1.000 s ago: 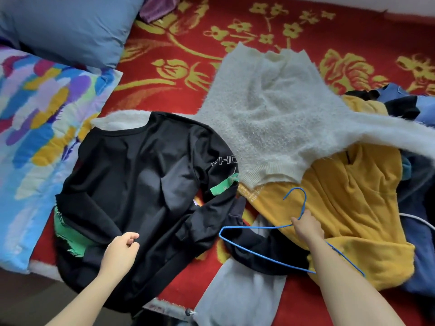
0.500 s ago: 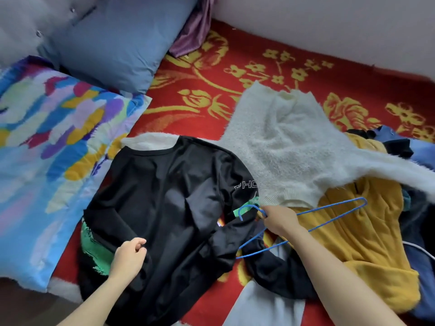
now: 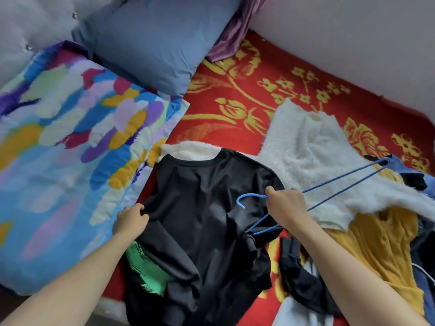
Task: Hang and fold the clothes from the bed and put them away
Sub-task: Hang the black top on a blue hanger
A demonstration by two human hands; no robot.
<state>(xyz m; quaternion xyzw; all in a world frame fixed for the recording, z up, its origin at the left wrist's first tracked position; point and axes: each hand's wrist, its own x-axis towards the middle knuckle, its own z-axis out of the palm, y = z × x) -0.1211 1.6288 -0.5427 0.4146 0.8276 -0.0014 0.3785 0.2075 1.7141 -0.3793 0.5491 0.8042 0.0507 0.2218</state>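
A black long-sleeved top (image 3: 200, 208) with green patches lies spread on the red bed cover (image 3: 235, 95). My left hand (image 3: 130, 220) grips its left edge near the sleeve. My right hand (image 3: 286, 205) holds a blue wire hanger (image 3: 341, 182) at its neck, above the top's right shoulder, with the hook (image 3: 247, 199) pointing left over the black cloth. A fluffy white sweater (image 3: 317, 156) lies to the right, partly under the top. A yellow garment (image 3: 381, 250) lies below the sweater.
A colourful patterned quilt (image 3: 70, 161) and a blue pillow (image 3: 153, 38) fill the left. Purple cloth (image 3: 235, 27) lies by the wall. Dark and blue clothes (image 3: 421, 177) pile at the right edge. A dark garment (image 3: 303, 276) and pale cloth (image 3: 296, 311) lie at bottom right.
My right hand lifted the blue hanger from the yellow garment and carried it left over the black top. My left hand slid up along the top's left edge.
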